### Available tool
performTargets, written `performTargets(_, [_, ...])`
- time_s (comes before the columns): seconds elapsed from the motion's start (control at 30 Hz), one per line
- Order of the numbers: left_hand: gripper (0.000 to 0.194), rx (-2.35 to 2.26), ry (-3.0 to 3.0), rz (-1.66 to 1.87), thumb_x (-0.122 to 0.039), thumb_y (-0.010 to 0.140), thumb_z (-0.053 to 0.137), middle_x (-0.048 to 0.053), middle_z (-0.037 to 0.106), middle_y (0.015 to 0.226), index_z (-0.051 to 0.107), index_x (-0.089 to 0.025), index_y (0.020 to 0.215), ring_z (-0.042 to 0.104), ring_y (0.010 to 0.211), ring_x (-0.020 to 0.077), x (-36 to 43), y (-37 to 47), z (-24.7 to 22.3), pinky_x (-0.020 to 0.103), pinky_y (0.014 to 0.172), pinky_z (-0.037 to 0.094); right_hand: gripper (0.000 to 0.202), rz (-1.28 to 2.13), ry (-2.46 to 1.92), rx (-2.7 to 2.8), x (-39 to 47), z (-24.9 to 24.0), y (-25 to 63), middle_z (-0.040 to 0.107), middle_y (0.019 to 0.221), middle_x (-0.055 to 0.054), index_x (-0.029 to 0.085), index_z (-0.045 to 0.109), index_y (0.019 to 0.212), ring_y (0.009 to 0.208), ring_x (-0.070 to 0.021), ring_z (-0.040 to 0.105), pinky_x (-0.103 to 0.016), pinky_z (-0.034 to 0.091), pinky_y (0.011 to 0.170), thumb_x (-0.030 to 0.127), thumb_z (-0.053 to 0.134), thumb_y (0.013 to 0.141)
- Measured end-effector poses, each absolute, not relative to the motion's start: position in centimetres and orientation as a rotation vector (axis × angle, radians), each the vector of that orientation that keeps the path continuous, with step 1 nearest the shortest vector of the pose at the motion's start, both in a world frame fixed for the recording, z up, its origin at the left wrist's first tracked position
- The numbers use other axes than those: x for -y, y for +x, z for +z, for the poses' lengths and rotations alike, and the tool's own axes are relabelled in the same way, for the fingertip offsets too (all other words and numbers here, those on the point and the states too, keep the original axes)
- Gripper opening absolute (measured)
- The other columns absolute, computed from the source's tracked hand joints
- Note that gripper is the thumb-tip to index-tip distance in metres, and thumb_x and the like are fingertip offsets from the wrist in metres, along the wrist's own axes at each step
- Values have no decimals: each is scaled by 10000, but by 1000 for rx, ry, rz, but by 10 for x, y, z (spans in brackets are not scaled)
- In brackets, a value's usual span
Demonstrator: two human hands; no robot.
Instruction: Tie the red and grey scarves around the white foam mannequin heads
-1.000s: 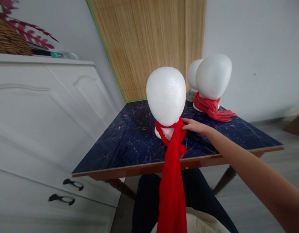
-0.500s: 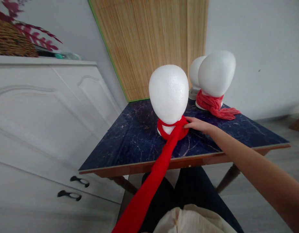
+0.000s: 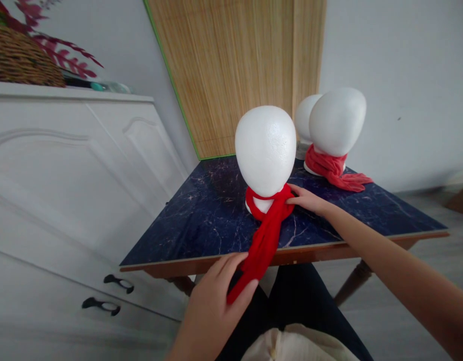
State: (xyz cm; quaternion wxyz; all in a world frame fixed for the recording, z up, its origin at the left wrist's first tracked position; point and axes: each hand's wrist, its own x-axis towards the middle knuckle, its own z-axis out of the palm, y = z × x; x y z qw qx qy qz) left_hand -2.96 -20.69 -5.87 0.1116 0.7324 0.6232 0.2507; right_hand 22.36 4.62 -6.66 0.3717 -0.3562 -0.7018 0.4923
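A white foam mannequin head (image 3: 265, 148) stands near the front of a dark blue marbled table (image 3: 201, 220). A red scarf (image 3: 267, 228) is wrapped round its neck, and its tail runs down over the table's front edge. My right hand (image 3: 308, 199) presses on the scarf at the right side of the neck. My left hand (image 3: 216, 301) is below the table edge and grips the scarf's lower end. Further back stands a second foam head (image 3: 336, 123) with a lighter red scarf (image 3: 332, 168) tied round its neck.
A third foam head (image 3: 304, 118) is partly hidden behind the second one. A white cabinet (image 3: 66, 175) with dark handles fills the left, carrying a wicker basket (image 3: 21, 62) with red leaves. A bamboo mat (image 3: 239, 65) leans on the wall behind the table. My dark trousers show below.
My left hand has come into view and taken hold of the scarf's tail, which earlier hung straight, then was pulled down-left. The right hand has stayed at the neck.
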Motion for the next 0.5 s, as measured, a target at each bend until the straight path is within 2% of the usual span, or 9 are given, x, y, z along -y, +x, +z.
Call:
performTargets(0.1, [530,-1995,2187,913,-444,871,565,131,598,1286,508,-171,1322,554,1193,314,154,14,-62,502,1030,455,743,1166,-871,1858,-44,-69,224,547,1386,-46,210,482,1361,1299,-270,482,-446,304,1163,250,668,643])
performTargets(0.17, [570,-1987,2145,932,-345,865,585,150,638,1198,447,-145,1381,602,1101,316,131,31,-68,508,964,485,810,1073,-860,1928,-44,-70,225,471,1456,-51,209,412,1423,1347,-273,425,-445,261,1182,270,670,658])
performTargets(0.27, [535,-1806,2010,1032,-224,890,524,127,670,1150,416,-187,1413,648,1018,271,125,42,-71,461,922,508,853,932,-869,2021,-41,-70,224,430,1486,-58,209,333,1480,1366,-285,397,-453,230,1190,274,651,692])
performTargets(0.4, [377,-1396,1701,1250,-303,915,538,33,621,1297,554,-283,1292,597,1161,196,150,45,-66,346,1024,460,881,909,-865,2064,-35,-63,222,450,1471,-60,207,285,1504,1323,-293,453,-449,293,1163,243,638,698])
performTargets(0.5, [379,-1269,1395,1355,-350,919,548,22,599,1337,563,-276,1291,572,1203,181,158,45,-68,316,1057,432,945,1101,-830,2093,-35,-55,228,422,1493,-50,215,252,1517,1346,-276,428,-426,298,1166,288,704,691])
